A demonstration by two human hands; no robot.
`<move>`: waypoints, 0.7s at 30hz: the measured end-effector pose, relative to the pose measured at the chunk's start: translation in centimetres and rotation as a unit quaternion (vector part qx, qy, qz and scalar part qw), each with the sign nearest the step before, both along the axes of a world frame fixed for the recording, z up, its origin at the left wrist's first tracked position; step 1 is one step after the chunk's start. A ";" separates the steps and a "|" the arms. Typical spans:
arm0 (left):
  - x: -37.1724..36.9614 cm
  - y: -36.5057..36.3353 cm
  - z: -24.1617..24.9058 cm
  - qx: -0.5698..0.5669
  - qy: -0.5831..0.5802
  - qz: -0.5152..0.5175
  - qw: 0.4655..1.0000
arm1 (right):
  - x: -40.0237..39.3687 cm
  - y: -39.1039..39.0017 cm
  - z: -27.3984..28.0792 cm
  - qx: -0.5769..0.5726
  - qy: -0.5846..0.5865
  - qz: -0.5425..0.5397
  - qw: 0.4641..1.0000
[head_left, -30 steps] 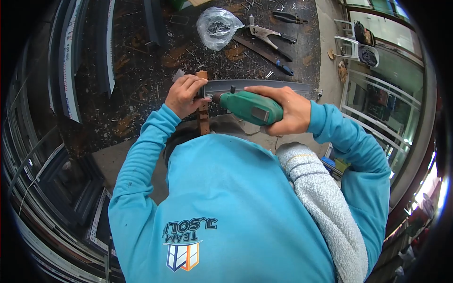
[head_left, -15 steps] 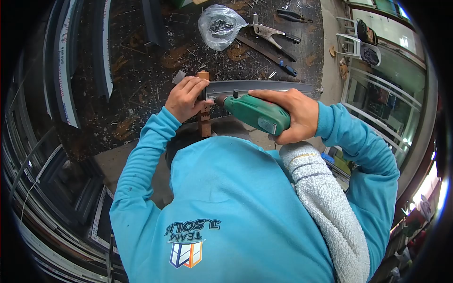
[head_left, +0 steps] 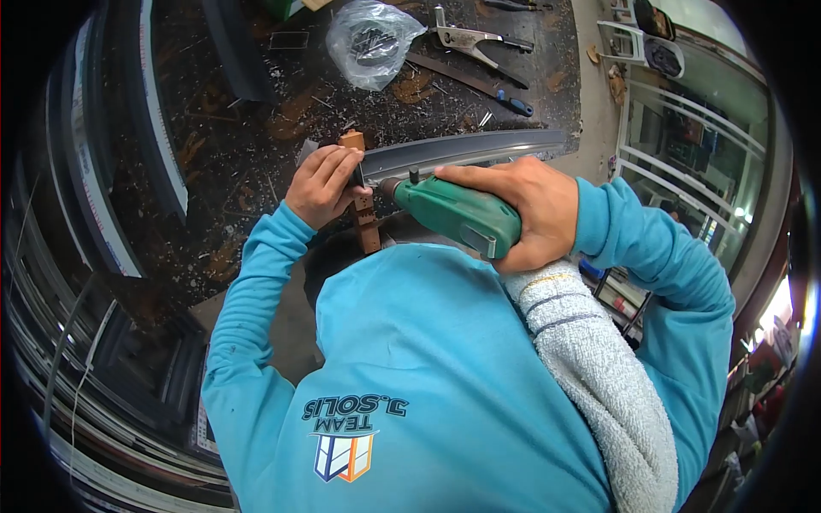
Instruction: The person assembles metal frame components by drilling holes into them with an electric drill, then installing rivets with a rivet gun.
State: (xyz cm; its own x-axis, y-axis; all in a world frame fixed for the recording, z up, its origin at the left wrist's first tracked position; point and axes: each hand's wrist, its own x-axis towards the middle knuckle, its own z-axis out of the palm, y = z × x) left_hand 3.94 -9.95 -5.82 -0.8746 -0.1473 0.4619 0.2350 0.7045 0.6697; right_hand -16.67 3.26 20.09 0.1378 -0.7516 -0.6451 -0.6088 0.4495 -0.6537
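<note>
My right hand [head_left: 543, 209] is wrapped round a green power drill [head_left: 457, 209], its chuck pointing left. The drill's front end is close to a notched brown wooden block [head_left: 366, 224], which stands upright in the view near my body. My left hand [head_left: 323, 186] is closed at the block, its fingers gripping the end of a long dark grey metal profile [head_left: 470, 151]. That profile stretches to the right across the table's near side. Part of the block and the profile's end are hidden behind my left fingers.
On the dark, chip-strewn table [head_left: 256, 154] lie a clear plastic bag of small parts [head_left: 372, 47], a hand riveter [head_left: 479, 41], a blue-handled file [head_left: 513, 104] and pliers [head_left: 517, 5]. Long profiles [head_left: 162, 111] lie at the left. A white towel [head_left: 590, 368] hangs over my right arm.
The view has shifted, so the table's things sit further left and higher. Both hands keep their holds, and the drill stays at the block.
</note>
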 end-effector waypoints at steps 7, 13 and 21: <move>0.1 0.2 -0.3 0.003 -0.002 0.008 1.000 | 0.1 -0.9 0.6 0.008 0.042 0.033 0.999; 0.2 0.6 -0.5 0.010 -0.006 0.012 1.000 | 0.6 -2.0 0.8 0.069 0.083 0.061 0.992; 0.1 -0.1 0.5 0.029 -0.033 0.004 0.999 | -0.6 -3.0 -0.4 0.093 -0.018 -0.069 0.993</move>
State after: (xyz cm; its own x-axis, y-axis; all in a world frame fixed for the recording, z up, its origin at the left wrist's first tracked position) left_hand 4.02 -10.02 -5.31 -0.9014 -0.1790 0.3942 0.1844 0.6651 0.7236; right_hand -17.26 0.22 19.66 0.0674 -0.6328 -0.7714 -0.5104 0.6425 -0.5716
